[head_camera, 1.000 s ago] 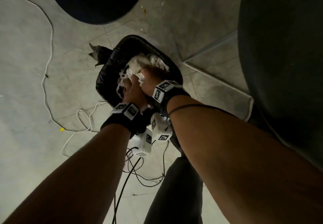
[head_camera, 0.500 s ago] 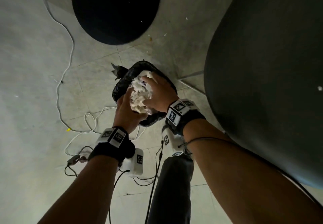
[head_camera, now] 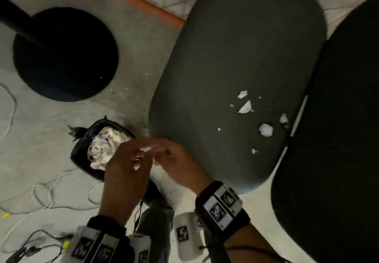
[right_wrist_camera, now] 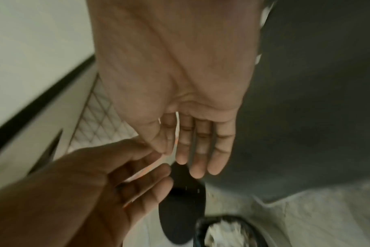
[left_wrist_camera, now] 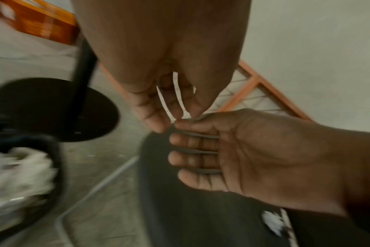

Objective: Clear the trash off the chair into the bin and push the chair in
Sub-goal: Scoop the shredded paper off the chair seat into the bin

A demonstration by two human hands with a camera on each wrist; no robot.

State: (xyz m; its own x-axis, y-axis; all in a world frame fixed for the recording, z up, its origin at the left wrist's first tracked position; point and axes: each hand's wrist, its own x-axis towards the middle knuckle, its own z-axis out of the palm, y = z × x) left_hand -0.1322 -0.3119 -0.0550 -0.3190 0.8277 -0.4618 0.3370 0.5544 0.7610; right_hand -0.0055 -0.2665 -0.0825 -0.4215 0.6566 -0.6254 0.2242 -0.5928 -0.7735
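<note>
1. A round black base (head_camera: 65, 55) with a black pole sat on the floor at the far left. White cords (head_camera: 47, 193) lay loose on the floor near it.
2. The bin (head_camera: 82, 149) stood on the floor, just beside the chair's left edge. I think it was put there so the trash had only a short way to go. It had a black bag in it. The bag was full of white crumpled paper (head_camera: 102, 149), heaped up near the rim.
3. The left hand (head_camera: 125, 176) was above the near side of the bin. Its fingers were straight and loose and held nothing.
4. The right hand (head_camera: 176, 162) was right next to it, between the bin and the chair. Its fingers were straight too, and its palm was bare. The fingertips of both hands touched. It looked like they were brushing off the last crumbs over the bin.
5. The chair (head_camera: 235, 78) had a dark grey seat. Small white paper scraps (head_camera: 265, 129) lay on its right side, near the chair back (head_camera: 338, 139). So the seat was not clean yet, and the chair was not pushed in.
</note>
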